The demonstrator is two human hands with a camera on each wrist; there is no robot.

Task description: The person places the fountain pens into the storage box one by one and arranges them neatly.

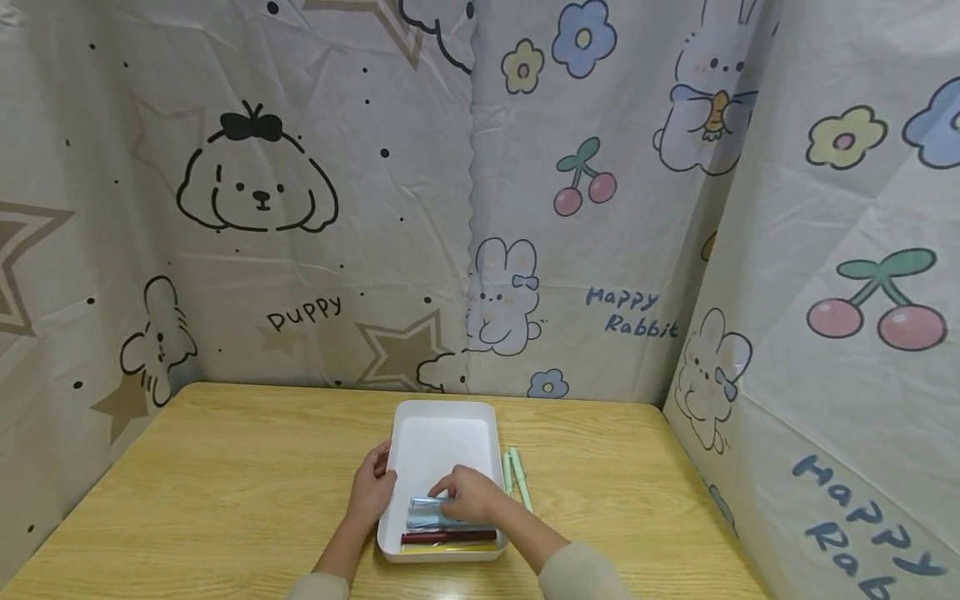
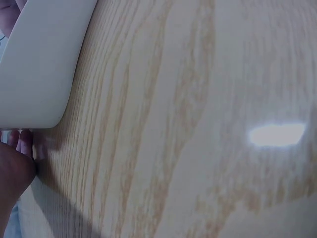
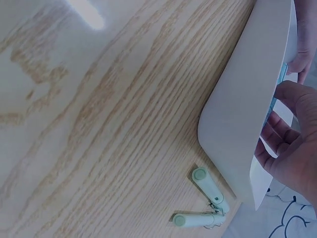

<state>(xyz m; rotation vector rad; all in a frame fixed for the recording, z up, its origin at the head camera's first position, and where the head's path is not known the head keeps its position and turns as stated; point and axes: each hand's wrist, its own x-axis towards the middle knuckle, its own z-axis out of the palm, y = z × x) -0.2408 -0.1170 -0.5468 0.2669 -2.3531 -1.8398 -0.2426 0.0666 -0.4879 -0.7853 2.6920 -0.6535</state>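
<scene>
A white rectangular tray (image 1: 442,433) lies lengthwise before me. At its left side, my left hand (image 1: 371,483) grips the wall, with its thumb by the rim and its fingers around the outside. Reaching over the right rim, my right hand (image 1: 472,496) pinches a light blue pen (image 1: 423,502) inside the tray. The hand hides that pen's right end. Below it, crosswise in the near half, are another light blue pen (image 1: 424,522), a dark red pen (image 1: 448,537) and a yellow pen (image 1: 442,548).
Two pale green pens (image 3: 210,188) lie on the wooden table (image 1: 247,475) just outside the tray's right wall. Printed cloth curtains (image 1: 420,208) stand behind the table and along both sides.
</scene>
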